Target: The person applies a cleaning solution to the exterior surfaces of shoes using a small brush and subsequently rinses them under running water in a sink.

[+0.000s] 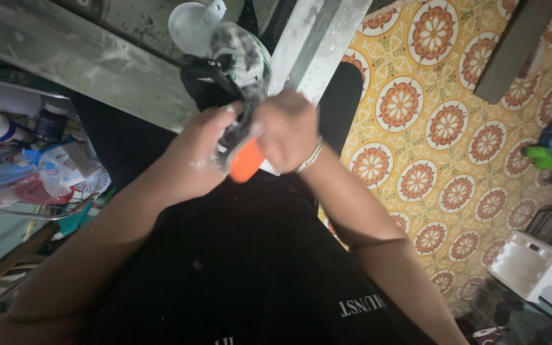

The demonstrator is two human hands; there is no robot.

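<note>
Both hands, left hand (193, 160) and right hand (287, 131), around orange-tipped tool (246, 161).

Your hands close around a smooth orange plastic handle (246, 161). Just above it sits a glossy clear plastic bag (245, 54). Right of it, the patterned floor (429, 128) looks matt; left, a rough, dusty grey beam (84, 61).

I see a patterned orange floor (455, 128) at right, a white crate (528, 265) near right, bottles in a wire basket (65, 204) at left.
</note>
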